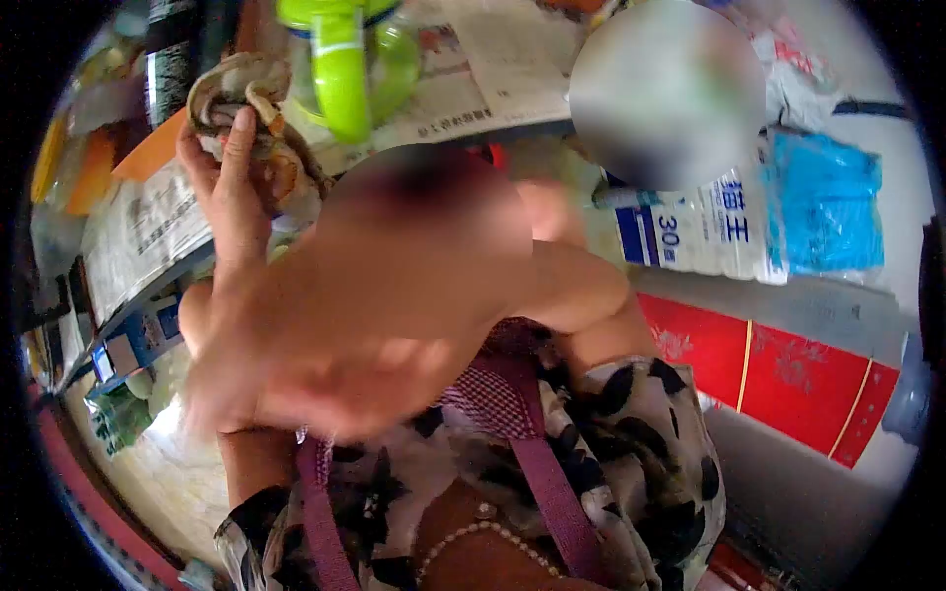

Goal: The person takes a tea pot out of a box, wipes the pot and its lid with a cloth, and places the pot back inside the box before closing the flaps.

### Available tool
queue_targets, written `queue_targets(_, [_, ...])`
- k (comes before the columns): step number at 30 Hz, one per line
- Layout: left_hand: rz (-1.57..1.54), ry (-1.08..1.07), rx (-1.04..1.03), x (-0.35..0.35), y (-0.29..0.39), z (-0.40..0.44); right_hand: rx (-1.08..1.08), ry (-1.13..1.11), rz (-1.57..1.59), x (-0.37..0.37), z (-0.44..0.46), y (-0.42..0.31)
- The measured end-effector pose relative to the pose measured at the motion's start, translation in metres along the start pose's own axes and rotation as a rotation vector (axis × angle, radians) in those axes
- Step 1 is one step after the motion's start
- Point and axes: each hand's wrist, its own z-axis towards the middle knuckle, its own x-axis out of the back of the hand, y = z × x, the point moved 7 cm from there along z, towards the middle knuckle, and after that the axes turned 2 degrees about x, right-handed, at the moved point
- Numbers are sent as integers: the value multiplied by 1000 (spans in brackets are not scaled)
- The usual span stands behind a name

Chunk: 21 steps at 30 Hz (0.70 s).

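Note:
At the upper left, my left hand [236,187] is closed on a crumpled beige-and-brown item [251,94], with thumb and fingers pressed against its folds. What the item is I cannot make out. My right forearm crosses from the right over my chest. My right hand [315,394] hangs in front of my left arm, low on the left side; motion smears its fingers, so its grip is unclear.
A bright green-handled clear jug [340,79] stands on newspaper [483,79] at the top. To the right are a white printed bag [724,231], a blue package [828,202] and a red panel [788,369]. Assorted packages crowd the left.

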Motion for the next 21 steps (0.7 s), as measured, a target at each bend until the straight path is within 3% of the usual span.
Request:
queue_targets(1, [13,-33,45,0,6,-1,-44,87,65,15,0,4])
queue_targets(3, [-189,35,34,23,5,21,116,391,-48,50,-3,-1])
queue_targets(4, [-257,79,132,36,-9,29,397,609,-445,68,-14,-7])
queue_targets(5, [-481,-65,201,37,-13,36,374,656,-517,81,-21,1])
queue_targets(9, [-618,36,214,42,-6,42,133,730,-1005,106,-28,45])
queue_targets(15, [-828,-189,157,22,6,34,-245,675,-514,123,-10,93])
queue_targets(16, [-816,-220,141,19,9,39,-95,720,-546,122,-7,81])
queue_targets(17, [-826,-214,133,20,12,40,-132,830,-377,124,-11,79])
queue_targets(21, [-848,-222,153,20,15,34,-102,993,-348,159,-20,47])
